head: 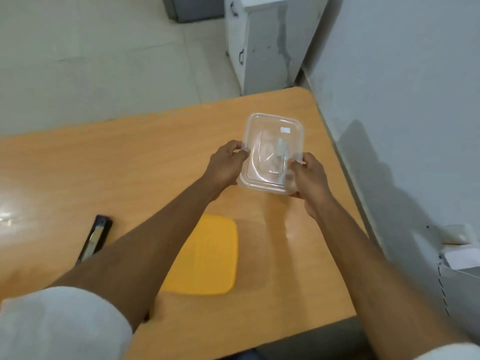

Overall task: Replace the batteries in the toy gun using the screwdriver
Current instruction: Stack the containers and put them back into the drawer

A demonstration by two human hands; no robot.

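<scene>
A clear plastic container (272,141) is held just above the far right part of the wooden table (130,157). My left hand (227,166) grips its left rim and my right hand (310,178) grips its right rim and underside. Inside it lies a pale, slim, blurred object that I cannot identify. A yellow lid (207,255) lies flat on the table below my arms. A black and yellow elongated object (94,239) lies at the left, partly hidden by my left forearm; what it is I cannot tell. No toy gun is clearly visible.
A grey wall (402,100) runs along the table's right edge, with a white socket box (459,245) low on it. A white cabinet (262,42) with black handles stands on the tiled floor beyond the table's far corner.
</scene>
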